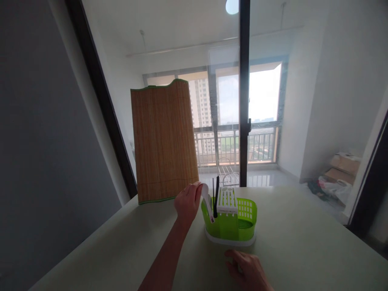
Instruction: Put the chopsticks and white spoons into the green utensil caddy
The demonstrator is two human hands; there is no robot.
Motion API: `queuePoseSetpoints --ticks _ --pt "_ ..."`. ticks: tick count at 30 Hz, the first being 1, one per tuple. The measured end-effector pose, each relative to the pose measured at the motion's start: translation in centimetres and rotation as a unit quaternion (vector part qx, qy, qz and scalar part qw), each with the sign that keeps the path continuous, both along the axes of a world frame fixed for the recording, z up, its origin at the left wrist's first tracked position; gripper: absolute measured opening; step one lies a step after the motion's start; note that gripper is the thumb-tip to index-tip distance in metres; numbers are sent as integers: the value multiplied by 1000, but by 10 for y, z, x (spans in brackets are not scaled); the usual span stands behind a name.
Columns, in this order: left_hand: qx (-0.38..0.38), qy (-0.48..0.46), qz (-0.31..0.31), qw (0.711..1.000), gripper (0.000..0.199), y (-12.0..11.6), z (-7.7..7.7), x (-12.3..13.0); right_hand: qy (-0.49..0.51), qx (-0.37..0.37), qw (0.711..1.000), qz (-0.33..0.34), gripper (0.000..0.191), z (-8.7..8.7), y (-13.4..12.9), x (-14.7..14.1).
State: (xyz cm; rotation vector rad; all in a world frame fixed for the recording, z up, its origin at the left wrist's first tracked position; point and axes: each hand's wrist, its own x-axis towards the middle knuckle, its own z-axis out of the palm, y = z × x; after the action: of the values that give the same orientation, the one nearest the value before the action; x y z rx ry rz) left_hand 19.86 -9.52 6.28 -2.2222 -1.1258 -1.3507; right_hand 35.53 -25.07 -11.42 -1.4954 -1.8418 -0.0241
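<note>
My left hand (pixel 188 202) grips a white spoon (pixel 207 197) by its bowl end. The spoon's handle slants down in front of the left part of a green utensil basket (pixel 228 227), which has a white base and a white slotted top piece (pixel 228 201). Two thin black utensils (pixel 216 202) stand upright in the basket beside the spoon; their lower ends are hidden. Near the front of the basket, my right hand (pixel 247 270) is low over the table with loosely bent fingers apart and nothing visible in them.
The basket stands on a pale table (pixel 291 242). A bamboo mat (pixel 163 141) with green edging stands upright behind my left hand. Beyond the table is a glass door with a dark frame (pixel 244 93). A wire rack (pixel 228 173) and cardboard boxes (pixel 344 167) are behind the glass.
</note>
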Motion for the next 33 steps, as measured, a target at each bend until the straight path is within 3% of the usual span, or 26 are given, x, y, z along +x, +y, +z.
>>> queuePoseSetpoints --ticks 7,10,18,24,29,33 --pt "9 -72 42 996 44 15 1 0 -11 -5 1000 -2 17 1 -1 -1" --pt "-26 -17 41 999 42 18 -9 8 -23 -10 1000 2 18 -1 0 -1" --pt "-176 120 61 975 35 24 -59 28 -65 -27 997 10 21 0 1 1" --pt "-182 173 63 966 35 26 -59 27 -80 -28 996 18 20 0 1 -1" --pt "-140 142 52 978 37 13 -60 17 -82 26 996 12 21 -7 4 1" --pt "-132 86 -12 988 32 -21 -92 3 -72 68 994 -52 22 -8 5 11"
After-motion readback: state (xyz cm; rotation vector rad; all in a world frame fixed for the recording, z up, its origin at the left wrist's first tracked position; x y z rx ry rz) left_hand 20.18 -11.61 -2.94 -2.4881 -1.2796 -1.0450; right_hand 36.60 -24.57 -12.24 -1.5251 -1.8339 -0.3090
